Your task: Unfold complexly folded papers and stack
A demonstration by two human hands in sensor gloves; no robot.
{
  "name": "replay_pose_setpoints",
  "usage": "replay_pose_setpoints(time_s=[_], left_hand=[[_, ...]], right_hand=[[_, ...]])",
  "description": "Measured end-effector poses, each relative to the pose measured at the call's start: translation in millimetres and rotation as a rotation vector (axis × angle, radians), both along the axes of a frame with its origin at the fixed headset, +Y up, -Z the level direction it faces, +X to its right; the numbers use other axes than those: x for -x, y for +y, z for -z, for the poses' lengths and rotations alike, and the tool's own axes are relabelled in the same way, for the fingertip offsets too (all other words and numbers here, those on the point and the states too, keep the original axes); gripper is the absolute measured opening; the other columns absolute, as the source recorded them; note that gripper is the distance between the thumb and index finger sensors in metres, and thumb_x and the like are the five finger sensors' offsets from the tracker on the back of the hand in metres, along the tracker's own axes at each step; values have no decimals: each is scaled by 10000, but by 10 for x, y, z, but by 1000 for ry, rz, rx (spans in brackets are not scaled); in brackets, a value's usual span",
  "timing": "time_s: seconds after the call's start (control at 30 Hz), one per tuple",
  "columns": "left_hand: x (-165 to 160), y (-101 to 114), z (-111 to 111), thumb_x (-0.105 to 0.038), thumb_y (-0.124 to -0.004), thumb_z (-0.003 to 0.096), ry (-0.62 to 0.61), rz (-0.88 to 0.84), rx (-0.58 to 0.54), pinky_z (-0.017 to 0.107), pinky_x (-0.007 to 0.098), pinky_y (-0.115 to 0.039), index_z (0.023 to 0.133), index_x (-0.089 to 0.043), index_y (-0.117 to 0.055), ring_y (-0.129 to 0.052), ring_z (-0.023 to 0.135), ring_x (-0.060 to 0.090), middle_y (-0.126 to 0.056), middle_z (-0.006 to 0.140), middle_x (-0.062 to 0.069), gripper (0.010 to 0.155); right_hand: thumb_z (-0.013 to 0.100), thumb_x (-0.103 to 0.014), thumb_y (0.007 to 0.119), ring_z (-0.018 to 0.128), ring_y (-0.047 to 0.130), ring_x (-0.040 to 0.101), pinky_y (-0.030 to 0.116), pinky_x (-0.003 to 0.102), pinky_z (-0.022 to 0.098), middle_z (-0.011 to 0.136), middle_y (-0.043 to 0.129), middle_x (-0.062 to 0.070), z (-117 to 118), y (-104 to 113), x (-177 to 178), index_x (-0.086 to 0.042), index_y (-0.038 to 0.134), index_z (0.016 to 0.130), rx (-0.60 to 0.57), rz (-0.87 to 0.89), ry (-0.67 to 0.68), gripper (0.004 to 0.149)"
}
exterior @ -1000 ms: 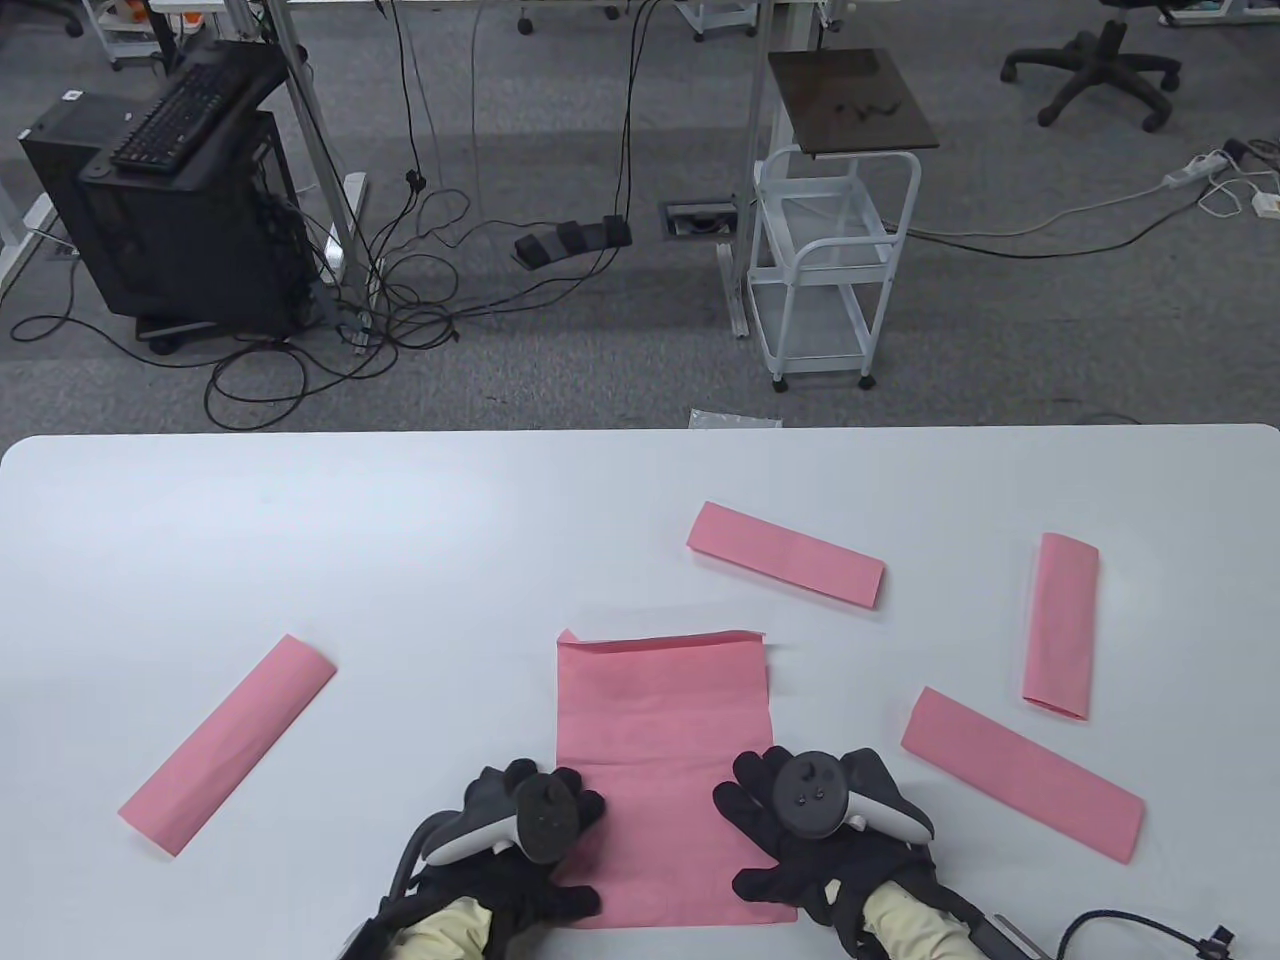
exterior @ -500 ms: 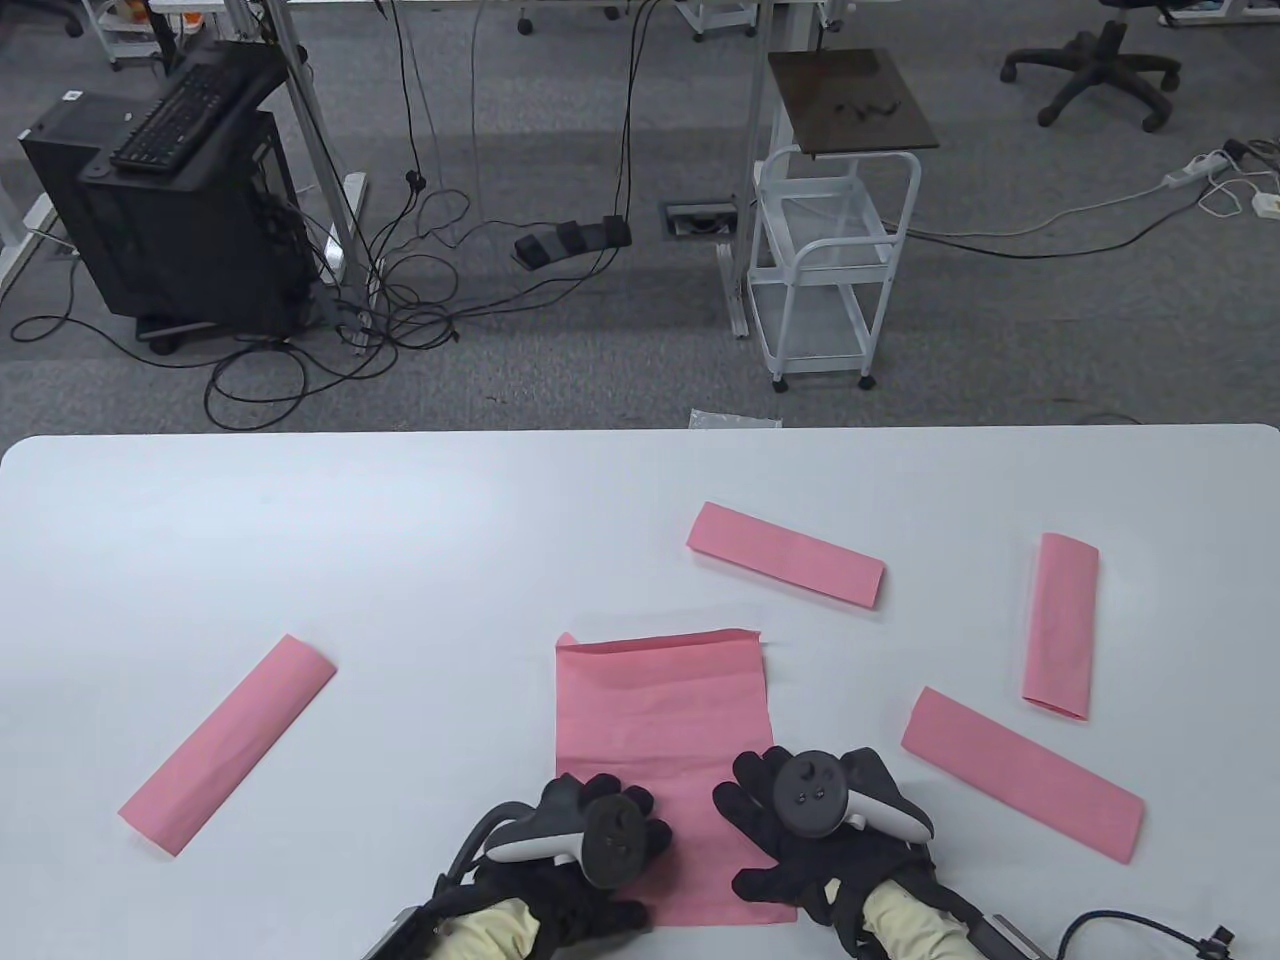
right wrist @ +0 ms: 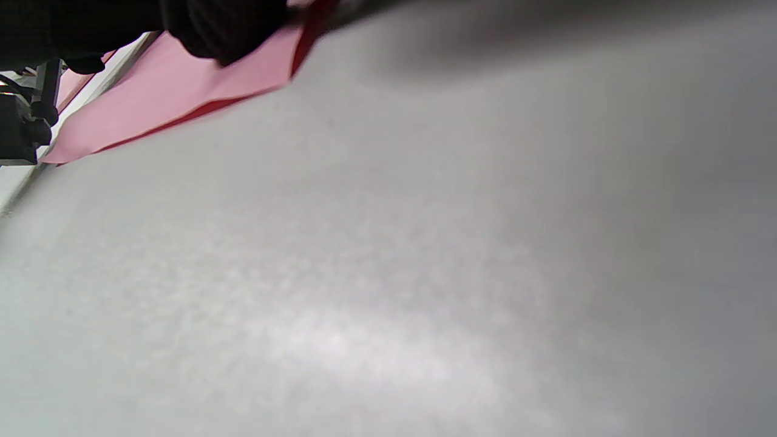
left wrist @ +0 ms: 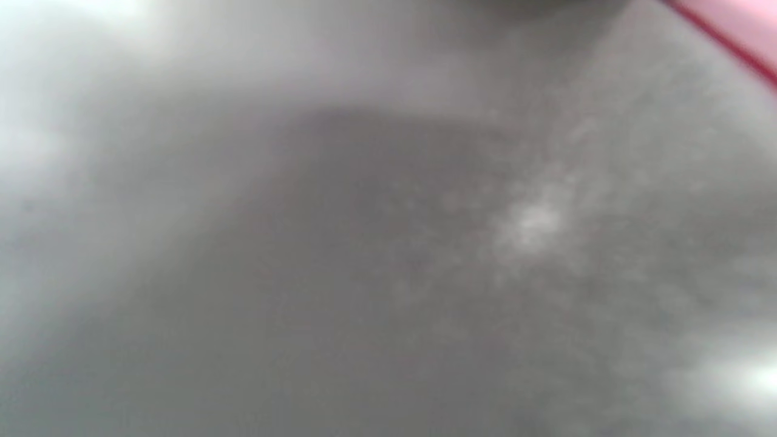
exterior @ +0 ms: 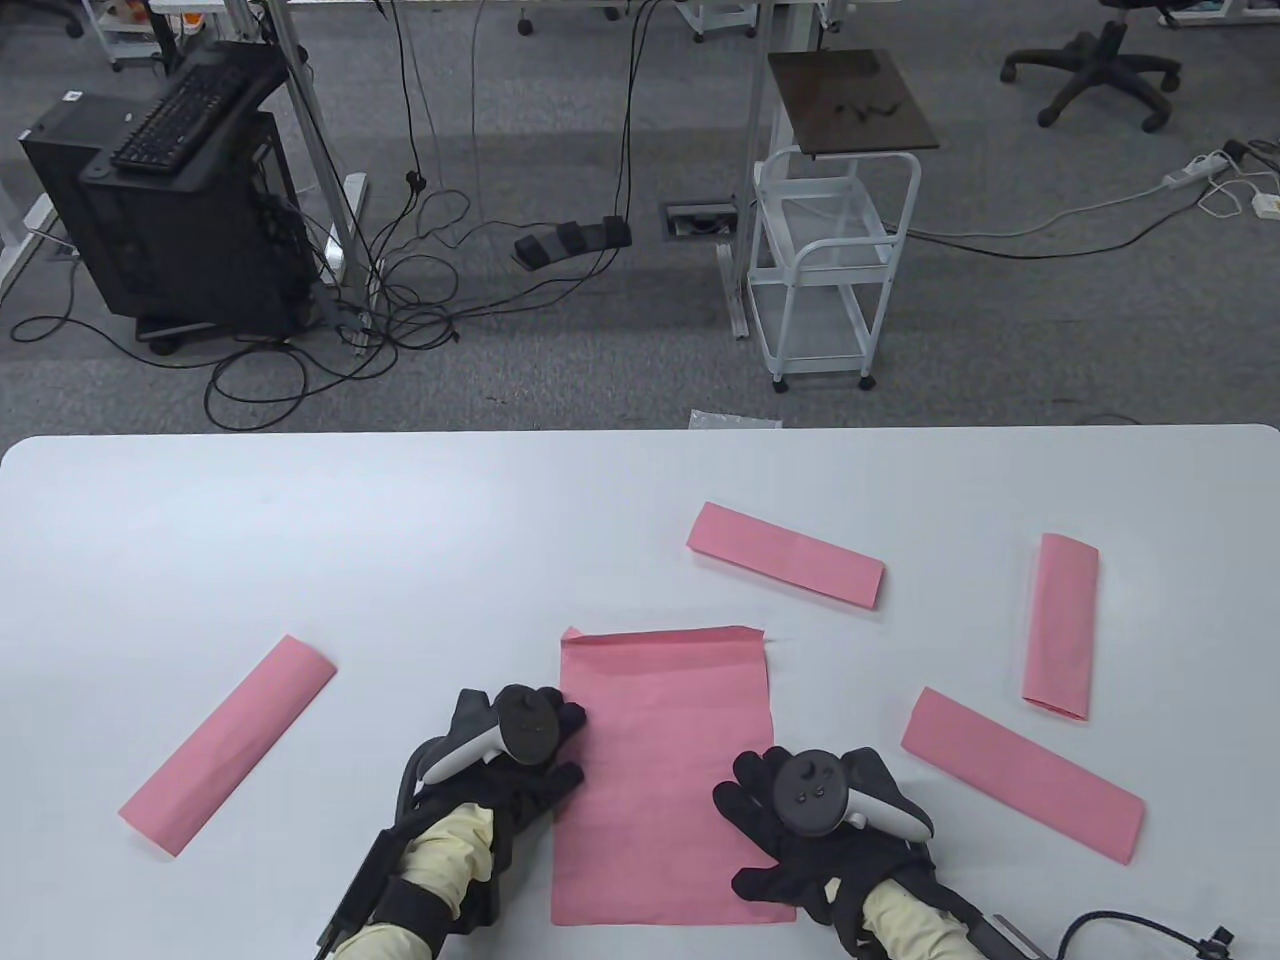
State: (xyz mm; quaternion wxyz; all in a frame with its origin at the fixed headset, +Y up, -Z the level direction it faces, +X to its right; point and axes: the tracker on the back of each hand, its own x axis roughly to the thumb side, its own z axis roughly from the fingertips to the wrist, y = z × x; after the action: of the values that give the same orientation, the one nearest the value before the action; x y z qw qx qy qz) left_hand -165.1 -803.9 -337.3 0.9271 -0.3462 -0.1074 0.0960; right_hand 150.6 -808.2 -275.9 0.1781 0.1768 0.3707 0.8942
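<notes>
A pink sheet (exterior: pixel 662 770), opened into a tall rectangle, lies flat on the white table (exterior: pixel 300 520) at the front middle. My left hand (exterior: pixel 520 745) rests at its left edge, fingers touching the paper. My right hand (exterior: pixel 790 830) lies flat on its lower right part, fingers spread. Folded pink strips lie around: one at the left (exterior: pixel 228 743), one behind the sheet (exterior: pixel 786 553), one at the far right (exterior: pixel 1062 625) and one at the front right (exterior: pixel 1020 772). The right wrist view shows a dark fingertip (right wrist: pixel 224 30) on the pink sheet (right wrist: pixel 182 91). The left wrist view is blurred, with a pink edge (left wrist: pixel 737 30) at the top right.
The table's far edge (exterior: pixel 640 432) runs across the middle of the table view. Beyond it stand a white cart (exterior: pixel 835 270), a black computer tower (exterior: pixel 180 210) and cables on the floor. A cable (exterior: pixel 1130 925) lies at the table's front right.
My left hand moved from the sheet's lower left part, briefly toward its middle, then up and out to its left edge. The sheet now lies flatter and longer. The right hand stayed put.
</notes>
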Motion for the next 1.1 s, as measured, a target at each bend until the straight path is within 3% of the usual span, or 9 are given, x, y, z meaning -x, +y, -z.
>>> replay_pose_setpoints(time_s=[0.07, 0.17, 0.23, 0.3, 0.37, 0.57, 0.83, 1.1], left_hand=[[-25, 36, 15, -549, -457, 578, 0, 3, 11, 660, 582, 73, 1021, -463, -42, 169, 1028, 199, 139, 1072, -222, 612], [-211, 205, -32, -526, -496, 586, -34, -66, -17, 681, 599, 27, 1089, -330, -98, 74, 1054, 320, 100, 1120, -50, 671], [-463, 267, -110, -528, -508, 582, -177, -80, -81, 699, 582, 28, 1078, -389, -95, 115, 1050, 276, 144, 1099, -101, 660], [-727, 243, -179, -533, -508, 580, -329, -29, -60, 697, 575, 48, 1071, -409, -62, 149, 1040, 251, 165, 1090, -117, 674], [-889, 173, -182, -537, -510, 578, -378, -20, -41, 698, 572, 53, 1069, -416, -58, 147, 1045, 238, 162, 1092, -127, 678], [-921, 20, 157, -611, -480, 555, -244, -5, -24, 692, 566, 74, 1027, -467, -27, 171, 1043, 186, 166, 1083, -178, 669], [-509, 3, 791, -646, -473, 521, 43, 39, -27, 720, 534, 69, 1017, -478, -52, 132, 1056, 111, 132, 1077, -228, 672], [-455, 6, 904, -634, -479, 527, 96, 31, -32, 718, 535, 62, 1023, -465, -57, 130, 1060, 114, 127, 1084, -225, 673]], right_hand=[[495, -541, 650, 953, -221, 46, -190, 435, 625, 1082, -114, -234, 0, -1, 0, -481, 129, 1027, 3, 1, -1, 748], [494, -540, 651, 953, -221, 45, -191, 435, 624, 1081, -113, -236, 1, 0, 0, -480, 130, 1027, 4, 1, -2, 748], [494, -540, 651, 952, -223, 44, -194, 433, 623, 1080, -115, -236, 2, -1, -1, -481, 130, 1026, 6, 2, -2, 747], [495, -540, 650, 951, -224, 42, -195, 433, 622, 1079, -117, -237, 3, -2, -2, -482, 127, 1026, 8, 3, -2, 748], [494, -540, 651, 951, -224, 43, -195, 433, 622, 1080, -116, -238, 3, -2, -2, -481, 127, 1026, 8, 2, -2, 749], [495, -541, 649, 951, -226, 42, -197, 433, 622, 1080, -118, -237, 4, -3, -3, -482, 127, 1026, 8, 2, -2, 747], [496, -543, 645, 951, -227, 43, -194, 434, 622, 1079, -120, -237, 3, -4, -1, -483, 121, 1026, 6, -1, -1, 748], [497, -549, 635, 945, -239, 44, -202, 436, 617, 1074, -135, -238, -1, -9, 5, -484, 106, 1024, 9, -6, 4, 749]])
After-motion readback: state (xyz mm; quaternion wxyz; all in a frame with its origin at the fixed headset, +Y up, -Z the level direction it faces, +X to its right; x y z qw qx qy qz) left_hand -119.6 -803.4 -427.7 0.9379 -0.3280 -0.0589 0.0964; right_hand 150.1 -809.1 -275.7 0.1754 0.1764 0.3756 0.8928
